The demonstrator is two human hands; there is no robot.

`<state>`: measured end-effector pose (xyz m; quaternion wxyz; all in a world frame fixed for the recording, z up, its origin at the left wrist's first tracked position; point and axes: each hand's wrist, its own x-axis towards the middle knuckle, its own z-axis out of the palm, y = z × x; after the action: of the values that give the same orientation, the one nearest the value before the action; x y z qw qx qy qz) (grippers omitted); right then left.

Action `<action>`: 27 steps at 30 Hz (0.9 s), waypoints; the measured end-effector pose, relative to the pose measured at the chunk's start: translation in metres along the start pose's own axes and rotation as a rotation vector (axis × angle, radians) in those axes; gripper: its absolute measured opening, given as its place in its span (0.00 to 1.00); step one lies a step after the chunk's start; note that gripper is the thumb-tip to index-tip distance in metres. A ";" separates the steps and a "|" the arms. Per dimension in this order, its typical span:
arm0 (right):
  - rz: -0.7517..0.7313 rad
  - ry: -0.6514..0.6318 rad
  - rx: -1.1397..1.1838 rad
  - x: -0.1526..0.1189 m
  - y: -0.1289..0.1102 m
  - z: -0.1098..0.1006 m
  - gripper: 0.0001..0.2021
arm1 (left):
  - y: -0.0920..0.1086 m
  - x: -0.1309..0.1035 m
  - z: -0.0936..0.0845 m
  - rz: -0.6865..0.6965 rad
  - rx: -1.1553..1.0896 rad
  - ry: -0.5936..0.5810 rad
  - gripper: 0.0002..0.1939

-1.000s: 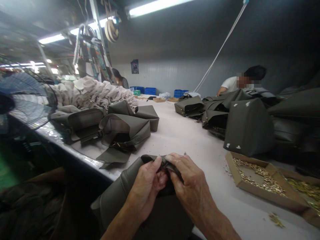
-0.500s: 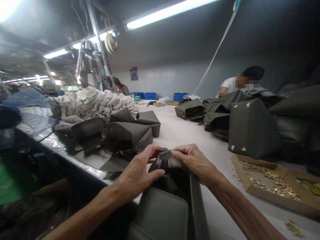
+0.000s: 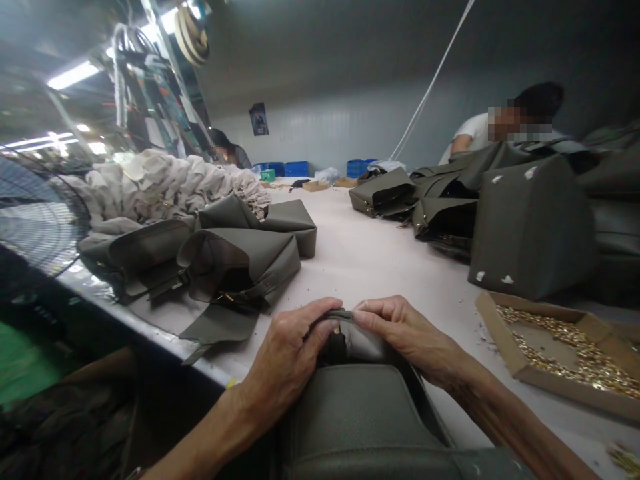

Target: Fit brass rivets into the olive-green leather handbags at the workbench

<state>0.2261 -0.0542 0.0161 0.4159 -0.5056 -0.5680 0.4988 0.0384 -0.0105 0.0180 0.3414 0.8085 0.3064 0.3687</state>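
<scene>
A dark olive-grey handbag (image 3: 350,407) lies at the table's near edge, its flap toward me. Over its far side, my left hand (image 3: 300,340) pinches a narrow strap (image 3: 341,313) of the same material between thumb and fingers. The thumb and fingertips of my right hand (image 3: 400,327) are closed on the strap's right end. A small gold-coloured metal piece (image 3: 337,330) shows just below the strap. The inside of the bag is mostly hidden by the flap and my hands.
Several similar bags (image 3: 250,260) lie on the left of the table (image 3: 345,233), with crumpled pale cloth (image 3: 165,187) behind. More bags (image 3: 530,227) are piled at right, beside a cardboard tray (image 3: 550,383) of small gold fittings. A fan (image 3: 40,213) stands far left. Co-workers (image 3: 535,113) sit beyond.
My left thumb has moved up from the bag's opening to the strap, which is now flatter between both hands. The bag's flap has risen nearer to my hands, and the view has tipped down.
</scene>
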 end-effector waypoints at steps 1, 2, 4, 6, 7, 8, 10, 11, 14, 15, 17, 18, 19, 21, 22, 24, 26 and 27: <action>-0.030 0.021 -0.075 -0.001 -0.001 0.000 0.16 | 0.000 0.001 0.001 -0.015 0.001 -0.004 0.14; -0.061 0.053 -0.148 -0.003 -0.002 0.000 0.14 | 0.001 0.002 0.002 -0.033 -0.001 -0.013 0.14; -0.122 0.152 -0.290 -0.005 -0.004 0.000 0.09 | 0.002 0.003 0.002 -0.077 -0.015 -0.030 0.14; -0.170 0.269 -0.431 -0.007 -0.006 0.000 0.05 | 0.003 0.005 0.000 -0.115 -0.030 -0.045 0.12; -0.188 0.319 -0.498 -0.008 -0.007 0.001 0.05 | 0.004 0.005 -0.002 -0.125 -0.030 -0.071 0.11; -0.204 0.354 -0.556 -0.008 -0.009 0.001 0.05 | 0.005 0.005 -0.005 -0.126 -0.027 -0.111 0.10; -0.244 0.367 -0.653 -0.007 -0.012 0.002 0.05 | 0.007 0.005 -0.011 -0.112 -0.017 -0.208 0.11; -0.277 0.360 -0.705 -0.007 -0.015 0.003 0.05 | 0.009 0.005 -0.014 -0.105 -0.007 -0.254 0.12; -0.437 0.379 -0.952 -0.011 -0.030 0.011 0.06 | 0.016 0.003 -0.023 -0.107 0.050 -0.316 0.14; -0.504 0.399 -1.038 -0.014 -0.037 0.016 0.06 | 0.018 0.001 -0.026 -0.118 0.075 -0.311 0.13; -0.633 0.386 -1.135 -0.025 -0.050 0.031 0.04 | 0.019 -0.004 -0.032 -0.152 0.103 -0.266 0.09; -0.690 0.356 -1.156 -0.032 -0.055 0.040 0.03 | 0.019 -0.007 -0.036 -0.172 0.105 -0.221 0.07; -0.741 0.325 -1.175 -0.039 -0.058 0.049 0.04 | 0.017 -0.010 -0.040 -0.196 0.102 -0.164 0.06; -0.823 0.302 -1.243 -0.051 -0.058 0.065 0.13 | 0.011 -0.019 -0.047 -0.253 0.079 -0.033 0.07; -0.838 0.304 -1.296 -0.055 -0.055 0.071 0.19 | 0.008 -0.024 -0.050 -0.282 0.058 0.031 0.09; -0.845 0.313 -1.364 -0.059 -0.047 0.078 0.25 | 0.002 -0.036 -0.053 -0.338 -0.017 0.140 0.11; -0.831 0.282 -1.326 -0.057 -0.040 0.080 0.26 | -0.001 -0.049 -0.052 -0.392 -0.149 0.212 0.13; -0.828 0.260 -1.260 -0.056 -0.038 0.080 0.24 | -0.001 -0.056 -0.050 -0.417 -0.228 0.236 0.13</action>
<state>0.1501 -0.1208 0.0429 0.2655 -0.4478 -0.8348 -0.1792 -0.0326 -0.0350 0.0203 0.4610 0.6355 0.4606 0.4141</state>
